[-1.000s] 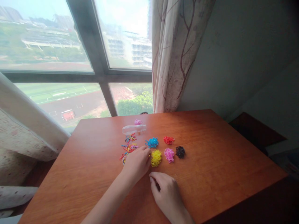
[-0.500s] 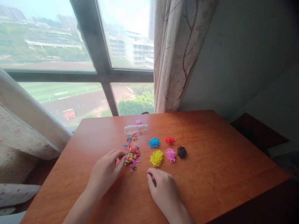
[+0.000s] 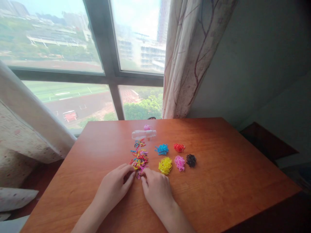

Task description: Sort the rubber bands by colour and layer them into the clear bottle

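Left hand (image 3: 113, 185), right hand (image 3: 157, 190) at mixed bands (image 3: 141, 158) | grip: cannot tell | risk — tangles; a tug could scatter strays into yellow bands (image 3: 165, 165) beyond right hand

Surface (image 3: 218, 181): reddish brown, streaked with wood grain. Left pile (image 3: 141, 158): mixed red, yellow, pink, blue, black. Small cluster (image 3: 139, 143) on its far side: multicoloured too. To the right, single-colour heaps: blue heap (image 3: 162, 149), bright; yellow heap (image 3: 165, 165), strong; red heap (image 3: 179, 148); pink heap (image 3: 179, 163); black heap (image 3: 191, 160), farthest right. Bottle (image 3: 143, 134): clear, colourless. Right curtain (image 3: 184, 64): pale, printed with dark reddish branches. Left curtain (image 3: 26, 132): cream, small reddish flecks. Window frame (image 3: 108, 76): grey. Wall (image 3: 245, 61): dull grey-green.
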### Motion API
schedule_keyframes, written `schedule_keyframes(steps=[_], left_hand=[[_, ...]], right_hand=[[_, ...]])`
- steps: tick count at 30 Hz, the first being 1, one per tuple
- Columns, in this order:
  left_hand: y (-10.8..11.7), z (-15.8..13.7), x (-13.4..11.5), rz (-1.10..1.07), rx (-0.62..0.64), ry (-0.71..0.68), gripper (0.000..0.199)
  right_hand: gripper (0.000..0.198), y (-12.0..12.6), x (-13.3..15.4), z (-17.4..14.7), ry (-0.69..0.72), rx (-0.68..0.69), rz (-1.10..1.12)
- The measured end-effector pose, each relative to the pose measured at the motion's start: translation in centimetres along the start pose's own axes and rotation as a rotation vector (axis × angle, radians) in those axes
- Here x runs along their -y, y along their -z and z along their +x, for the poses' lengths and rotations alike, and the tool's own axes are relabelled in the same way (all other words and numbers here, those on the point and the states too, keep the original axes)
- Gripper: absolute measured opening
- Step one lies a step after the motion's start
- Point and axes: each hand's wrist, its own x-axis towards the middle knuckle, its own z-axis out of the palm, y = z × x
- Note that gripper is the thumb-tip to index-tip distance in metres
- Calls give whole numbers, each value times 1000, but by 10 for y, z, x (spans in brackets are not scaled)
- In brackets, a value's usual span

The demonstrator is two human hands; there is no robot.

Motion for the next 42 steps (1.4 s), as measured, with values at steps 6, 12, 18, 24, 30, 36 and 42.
schedule_keyframes(steps=[6,12,18,24,30,36,42], left_hand=[[-1,0,3,-28,33,-27,24],[-2,0,4,-6,24,-18,24],[-1,-3,4,37,29,-11,23],[-3,-3,5,42,28,-36,24],[-3,-1,6,42,11,-50,24],[-2,-1,6,47,8,-50,24],[-2,0,5,47,6,-52,23]], right_hand=[[12,-4,-2,0,16,-63,5],[13,3,-14,-10,-1,-182,115],[18,33,-66,-24,-83,-344,128],[25,71,-135,-30,-238,-474,-13],[26,82,-165,-24,-286,-458,-67],[26,80,-174,-23,-280,-421,-70],[27,80,-178,-26,-259,-417,-59]])
